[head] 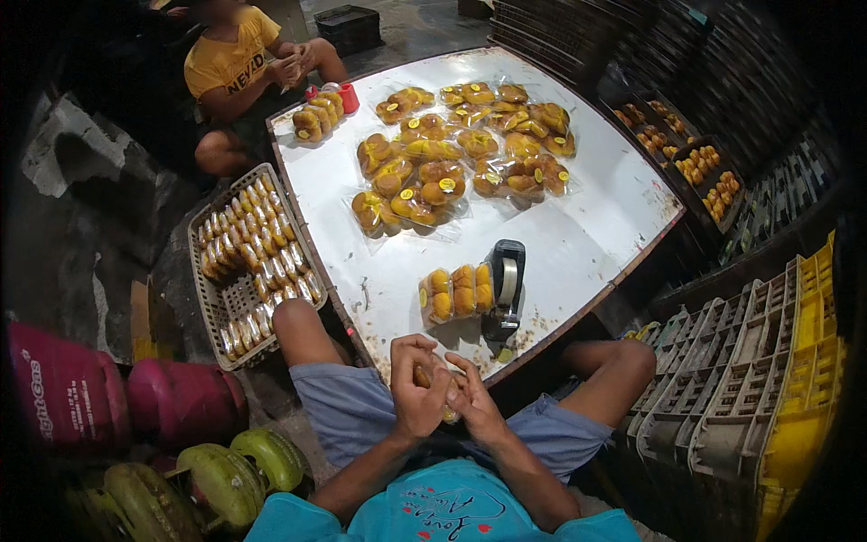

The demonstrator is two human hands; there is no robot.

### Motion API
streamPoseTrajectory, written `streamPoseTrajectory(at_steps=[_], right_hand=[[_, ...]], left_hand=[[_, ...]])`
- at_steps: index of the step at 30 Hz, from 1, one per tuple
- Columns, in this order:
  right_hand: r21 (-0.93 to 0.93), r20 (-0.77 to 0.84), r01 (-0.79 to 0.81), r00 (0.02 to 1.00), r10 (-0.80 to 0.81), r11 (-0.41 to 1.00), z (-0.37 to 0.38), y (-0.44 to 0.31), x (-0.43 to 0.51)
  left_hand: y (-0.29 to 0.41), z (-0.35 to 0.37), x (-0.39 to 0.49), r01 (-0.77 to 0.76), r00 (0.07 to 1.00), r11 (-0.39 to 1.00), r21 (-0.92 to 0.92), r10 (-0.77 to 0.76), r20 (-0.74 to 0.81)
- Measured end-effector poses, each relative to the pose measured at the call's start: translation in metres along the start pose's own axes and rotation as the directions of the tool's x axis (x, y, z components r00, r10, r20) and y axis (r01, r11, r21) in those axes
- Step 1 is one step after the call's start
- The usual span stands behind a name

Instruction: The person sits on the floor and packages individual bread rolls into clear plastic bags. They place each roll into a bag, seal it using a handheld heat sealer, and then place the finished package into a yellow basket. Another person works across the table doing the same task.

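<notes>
My left hand (418, 396) and my right hand (474, 403) meet at the table's near corner, both closed around a bag of bread rolls (450, 412) in clear plastic. Fingers hide most of that bag. Just beyond my hands, a few wrapped packs of golden rolls (455, 295) stand side by side on the white table (576, 237). A black tape dispenser (504, 291) with a roll of clear tape touches or nearly touches their right side. Farther back lies a spread of bagged rolls (433, 169), several with round yellow stickers.
On the floor to the left, a plastic crate (234, 315) holds wrapped rolls. A person in a yellow shirt (234, 57) sits across the table near a red tape dispenser (349, 98). Gas cylinders (186, 400) stand lower left; stacked crates (738, 366) and trays of rolls (698, 164) are at right.
</notes>
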State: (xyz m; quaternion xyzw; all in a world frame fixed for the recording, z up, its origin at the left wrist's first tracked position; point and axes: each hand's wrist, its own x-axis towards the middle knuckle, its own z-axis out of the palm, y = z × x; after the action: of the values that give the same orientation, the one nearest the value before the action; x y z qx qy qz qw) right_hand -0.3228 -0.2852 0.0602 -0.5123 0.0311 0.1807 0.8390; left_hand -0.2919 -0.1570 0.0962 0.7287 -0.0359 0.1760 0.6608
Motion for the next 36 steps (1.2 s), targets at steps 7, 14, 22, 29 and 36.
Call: streamPoseTrajectory(at_steps=[7,14,22,29,36], right_hand=[[-0.440,-0.300,0.086,0.924,-0.236,0.894,-0.035,-0.013,0.023],[-0.603,-0.651,-0.385,0.743,-0.153,0.699,-0.120,-0.023,0.100],[-0.821,-0.378,-0.192,0.889,-0.259,0.538,-0.128,-0.010,0.050],[-0.642,0.077,0.037,0.997,0.016,0.766,-0.072,-0.074,0.043],[-0.929,-0.100,-0.126,0.991,0.092,0.347,-0.031,-0.087,0.075]], left_hand=[[-0.002,0.009,-0.005,0.744,0.613,0.232,-0.626,-0.609,0.503],[-0.009,-0.011,0.003,0.710,0.674,0.275,-0.649,-0.533,0.511],[-0.023,-0.032,0.019,0.788,0.605,0.381,-0.483,-0.621,0.498],[-0.031,-0.020,0.017,0.658,0.672,0.748,-0.087,-0.532,0.515],[-0.029,-0.044,0.023,0.808,0.500,0.563,-0.175,-0.497,0.710]])
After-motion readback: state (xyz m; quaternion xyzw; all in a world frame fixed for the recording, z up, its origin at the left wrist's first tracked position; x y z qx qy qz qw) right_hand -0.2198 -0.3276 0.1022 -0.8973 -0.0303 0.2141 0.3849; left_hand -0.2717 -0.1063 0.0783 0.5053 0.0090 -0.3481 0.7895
